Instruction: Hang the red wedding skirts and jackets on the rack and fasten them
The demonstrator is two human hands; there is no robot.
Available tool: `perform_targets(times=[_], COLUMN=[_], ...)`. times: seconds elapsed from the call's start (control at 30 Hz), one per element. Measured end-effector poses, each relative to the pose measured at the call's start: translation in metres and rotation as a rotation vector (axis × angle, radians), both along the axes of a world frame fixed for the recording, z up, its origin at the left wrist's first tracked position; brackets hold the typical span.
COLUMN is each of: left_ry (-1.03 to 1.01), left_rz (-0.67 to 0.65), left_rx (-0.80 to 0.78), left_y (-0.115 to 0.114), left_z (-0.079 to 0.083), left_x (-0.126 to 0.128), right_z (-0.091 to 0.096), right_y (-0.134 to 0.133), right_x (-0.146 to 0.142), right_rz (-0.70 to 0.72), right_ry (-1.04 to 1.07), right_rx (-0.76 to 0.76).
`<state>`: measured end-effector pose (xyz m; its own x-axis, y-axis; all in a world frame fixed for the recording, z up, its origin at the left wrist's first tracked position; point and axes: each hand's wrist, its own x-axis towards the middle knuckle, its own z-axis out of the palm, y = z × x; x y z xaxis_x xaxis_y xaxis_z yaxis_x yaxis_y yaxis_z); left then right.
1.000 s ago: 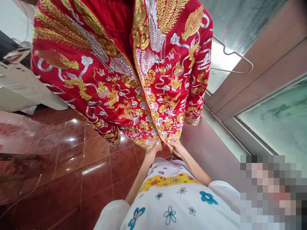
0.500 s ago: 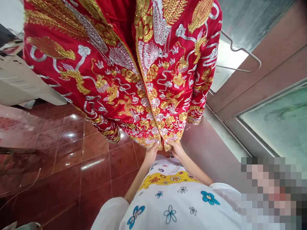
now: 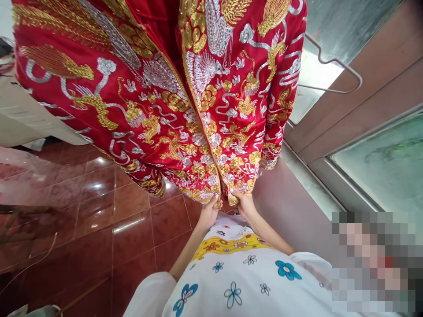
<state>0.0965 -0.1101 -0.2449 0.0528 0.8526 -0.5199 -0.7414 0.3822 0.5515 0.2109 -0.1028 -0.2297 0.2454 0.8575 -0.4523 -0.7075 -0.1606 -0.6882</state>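
A red jacket point(image 3: 132, 110) with gold and silver embroidery of dragons, birds and flowers hangs in front of me, its top cut off by the view's upper edge. My left hand point(image 3: 209, 212) pinches the bottom corner of its left front panel, thumb on top. On the right panel's bottom corner, my right hand point(image 3: 245, 204) is closed in the same way. A narrow gap parts the two front edges at the hem. Both sleeves hang loose at the sides. The fingers beneath the cloth are mostly hidden.
A wire hanger point(image 3: 343, 70) juts out by the window frame point(image 3: 370, 66) on the right. At the left stands a pale machine or table point(image 3: 36, 119). Glossy red tiles point(image 3: 132, 233) cover the floor, with a thin cable point(image 3: 42, 255) lower left. A pixelated patch blurs the lower right.
The front edges at the hem have come slightly further apart, my right hand shifting a little to the right. The jacket appears slightly larger and nearer at the upper left.
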Motion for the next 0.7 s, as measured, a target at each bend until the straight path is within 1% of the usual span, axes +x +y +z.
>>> perform_targets(times=[0.13,0.27,0.5,0.7], left_ry=[0.008,0.025,0.057,0.05], left_rz=[0.012,-0.008,-0.06,-0.051], left_rx=[0.029,0.066,0.109,0.064], left_y=[-0.002,-0.001,-0.002,-0.001], left_z=[0.006,0.009,0.005,0.004], left_x=[0.008,0.014,0.012,0.012], right_z=[0.004,0.007,0.009,0.009], right_y=[-0.004,-0.008,-0.009,-0.012], right_x=[-0.002,-0.006,-0.007,-0.007], right_rz=[0.018,0.023,0.019,0.028], right_ry=[-0.003,-0.014,-0.052,-0.019], right_rx=[0.017,-0.009,-0.023,-0.033])
